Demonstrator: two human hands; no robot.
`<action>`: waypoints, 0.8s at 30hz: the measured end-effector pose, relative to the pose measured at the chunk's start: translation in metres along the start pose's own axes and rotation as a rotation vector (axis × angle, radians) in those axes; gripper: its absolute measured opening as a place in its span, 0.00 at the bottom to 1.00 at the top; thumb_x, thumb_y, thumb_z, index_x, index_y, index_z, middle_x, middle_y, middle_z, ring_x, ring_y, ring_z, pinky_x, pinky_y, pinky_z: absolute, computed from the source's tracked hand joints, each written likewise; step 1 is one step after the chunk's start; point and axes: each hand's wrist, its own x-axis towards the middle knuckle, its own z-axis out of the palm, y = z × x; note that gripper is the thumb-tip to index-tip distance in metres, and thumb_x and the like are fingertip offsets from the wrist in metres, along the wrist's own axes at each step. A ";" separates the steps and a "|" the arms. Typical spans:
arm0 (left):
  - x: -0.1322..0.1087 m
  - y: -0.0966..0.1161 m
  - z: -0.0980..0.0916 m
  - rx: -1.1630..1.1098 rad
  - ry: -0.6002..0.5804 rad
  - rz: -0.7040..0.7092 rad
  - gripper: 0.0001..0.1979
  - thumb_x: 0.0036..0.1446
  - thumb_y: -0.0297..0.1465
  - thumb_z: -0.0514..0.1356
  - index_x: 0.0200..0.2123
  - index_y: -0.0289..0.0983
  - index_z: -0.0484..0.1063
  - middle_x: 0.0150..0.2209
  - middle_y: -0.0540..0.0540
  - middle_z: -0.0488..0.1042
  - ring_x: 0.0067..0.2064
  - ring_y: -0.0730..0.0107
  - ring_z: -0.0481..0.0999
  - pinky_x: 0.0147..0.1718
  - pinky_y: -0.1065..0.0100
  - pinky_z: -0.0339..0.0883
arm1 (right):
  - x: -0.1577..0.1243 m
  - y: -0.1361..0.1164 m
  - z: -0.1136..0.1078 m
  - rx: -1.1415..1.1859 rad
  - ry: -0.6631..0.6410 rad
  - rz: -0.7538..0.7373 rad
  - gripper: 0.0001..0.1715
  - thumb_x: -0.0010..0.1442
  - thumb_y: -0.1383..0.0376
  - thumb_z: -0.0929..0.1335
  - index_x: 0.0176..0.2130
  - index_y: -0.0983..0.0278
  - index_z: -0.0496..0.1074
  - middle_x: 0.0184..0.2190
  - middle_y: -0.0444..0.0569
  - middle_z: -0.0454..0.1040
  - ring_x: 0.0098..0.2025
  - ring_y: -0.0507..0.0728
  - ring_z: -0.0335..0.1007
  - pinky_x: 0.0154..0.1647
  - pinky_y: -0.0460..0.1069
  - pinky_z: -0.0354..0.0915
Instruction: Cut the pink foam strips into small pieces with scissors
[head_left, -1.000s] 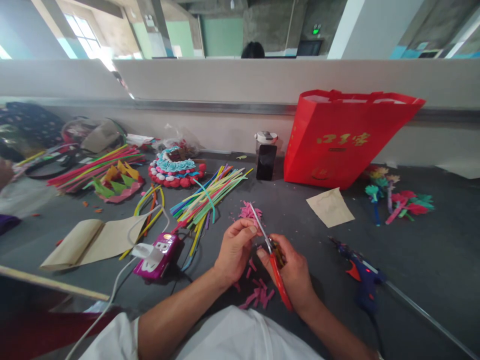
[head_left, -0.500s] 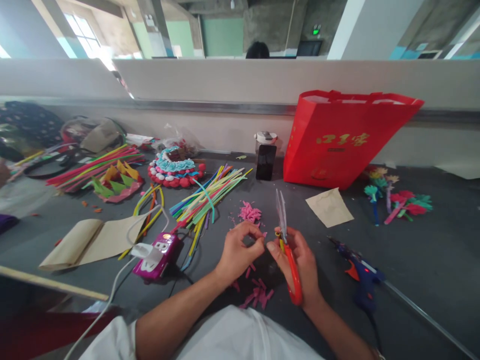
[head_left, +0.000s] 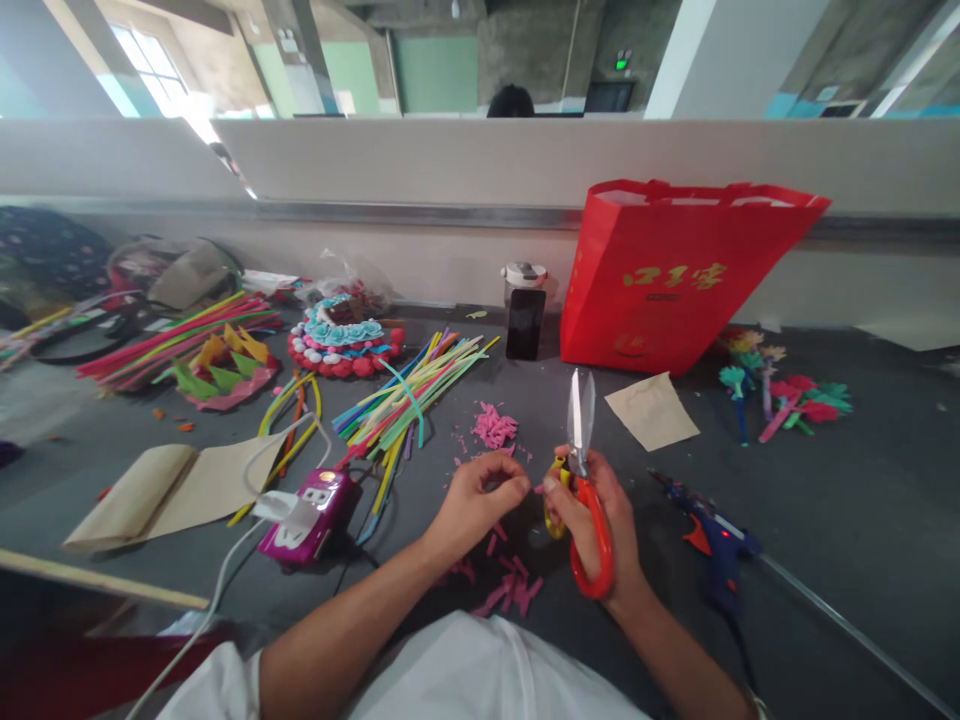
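Note:
My right hand [head_left: 604,515] is closed around a pair of scissors [head_left: 592,510] with one red and one yellow handle; the blades point up and away, slightly parted. Beside it, my left hand [head_left: 484,500] has thumb and forefinger curled together in a pinch, and whatever lies between them is too small to name. A tiny pink bit shows between the two hands. Small cut pink strips [head_left: 514,588] are strewn on the dark table below my hands, and a heap of finer pink pieces [head_left: 495,426] lies just beyond the left hand.
A glue gun [head_left: 716,545] lies at right, near paper-like flowers [head_left: 806,402]. Behind stand a red bag [head_left: 675,290] and a phone [head_left: 525,325]. Left are colourful fuzzy stems [head_left: 420,390], a purple power socket [head_left: 311,515], a brown paper roll [head_left: 135,495] and a decorated ring [head_left: 345,345].
The scissors have turned in my right hand, blades now more upright and further right. My left hand stays pinched beside them. The whole view has shifted slightly.

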 end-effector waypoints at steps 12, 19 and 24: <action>0.002 -0.004 -0.001 -0.422 -0.153 -0.273 0.02 0.44 0.26 0.61 0.22 0.34 0.74 0.22 0.50 0.70 0.25 0.76 0.65 0.29 0.72 0.57 | -0.003 0.003 0.004 0.046 -0.125 -0.051 0.23 0.54 0.62 0.70 0.49 0.61 0.62 0.32 0.43 0.73 0.27 0.50 0.70 0.25 0.43 0.66; 0.005 -0.001 -0.003 -0.711 0.014 -0.261 0.04 0.46 0.28 0.64 0.24 0.34 0.72 0.25 0.49 0.70 0.28 0.75 0.68 0.32 0.71 0.60 | 0.000 0.010 -0.002 -0.345 0.075 -0.226 0.17 0.57 0.62 0.67 0.48 0.61 0.65 0.37 0.46 0.74 0.35 0.53 0.73 0.36 0.47 0.69; 0.006 0.003 -0.004 -0.828 0.121 -0.200 0.06 0.51 0.32 0.64 0.28 0.36 0.71 0.26 0.51 0.70 0.29 0.74 0.69 0.33 0.70 0.63 | 0.001 0.018 -0.003 -0.576 0.002 -0.371 0.20 0.57 0.65 0.65 0.50 0.60 0.64 0.42 0.48 0.73 0.39 0.55 0.72 0.40 0.49 0.68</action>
